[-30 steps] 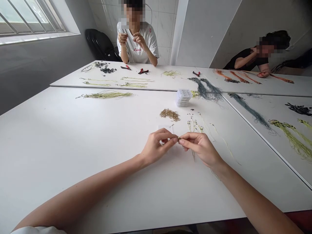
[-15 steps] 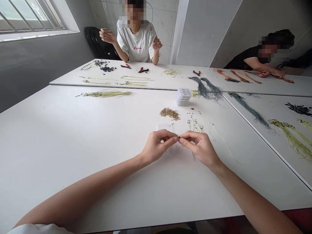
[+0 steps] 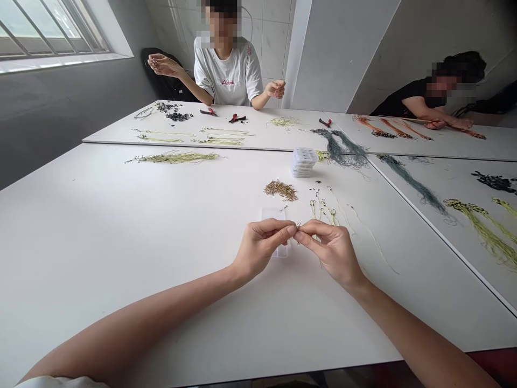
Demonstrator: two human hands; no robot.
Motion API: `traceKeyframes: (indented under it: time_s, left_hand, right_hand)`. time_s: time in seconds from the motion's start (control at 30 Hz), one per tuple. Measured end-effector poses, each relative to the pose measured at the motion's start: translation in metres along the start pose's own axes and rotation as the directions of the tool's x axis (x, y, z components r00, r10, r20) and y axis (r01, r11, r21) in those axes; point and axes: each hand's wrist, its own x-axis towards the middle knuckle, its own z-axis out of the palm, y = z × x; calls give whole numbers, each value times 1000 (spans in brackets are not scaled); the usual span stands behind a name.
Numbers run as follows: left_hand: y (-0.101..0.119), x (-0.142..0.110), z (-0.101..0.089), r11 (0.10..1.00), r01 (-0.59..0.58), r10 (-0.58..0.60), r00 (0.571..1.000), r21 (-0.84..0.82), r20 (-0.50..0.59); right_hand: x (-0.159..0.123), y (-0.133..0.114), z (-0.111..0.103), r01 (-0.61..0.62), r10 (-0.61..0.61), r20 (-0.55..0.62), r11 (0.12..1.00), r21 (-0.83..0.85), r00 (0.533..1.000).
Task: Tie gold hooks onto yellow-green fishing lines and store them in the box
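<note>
**Head view: two hands pinching a tiny hook above a plastic box**

Head camera looks down the length of a white table [image 3: 121,226], with its near edge at 6 o'clock from the hands and the seam with the far table at 12. A second seam runs off toward 3 o'clock. Both forearms reach in from the bottom corners, and the hands work near the table's middle, well away from the near edge.

The left hand [image 3: 258,248] is closed into a pinch, and the right hand [image 3: 333,253] is closed the same way. Their fingertips nearly meet, with a small metal hook [image 3: 298,229] held between them (it is too tiny to tell which fingers carry it, or whether a line is tied on). The hook sits at the pinch, above the table and just right of a transparent plastic box [image 3: 273,214], which lies partly under the left hand's fingers.

At 12 o'clock lies a loose pile of gold hooks [image 3: 281,190], with a stack of plastic boxes [image 3: 303,162] beyond it. At 1 o'clock, hooks tied to yellow-green line [image 3: 323,211] trail across the table. Across the far table, a seated person [image 3: 228,75] holds both hands up, apart from these.
</note>
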Motion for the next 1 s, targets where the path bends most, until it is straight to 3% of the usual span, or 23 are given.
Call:
traceKeyframes:
  time_s: [0.33,0.67,0.83,1.0]
  left_hand:
    - [-2,-1,2,993,39,-41,999,-108,-9]
    - [-3,2,2,946,131,-128,991,-297,29]
    - [0,2,1,948,112,-88,992,-297,93]
    - [-1,2,1,968,93,-83,995,-235,51]
  right_hand:
    - [-1,-1,3,18,-18,-29,1000,2,999]
    - [-2,-4,4,-52,50,21,990,132,999]
    - [0,-5,1,-80,69,63,979,186,996]
    - [4,-5,-4,-114,110,32,971,210,993]
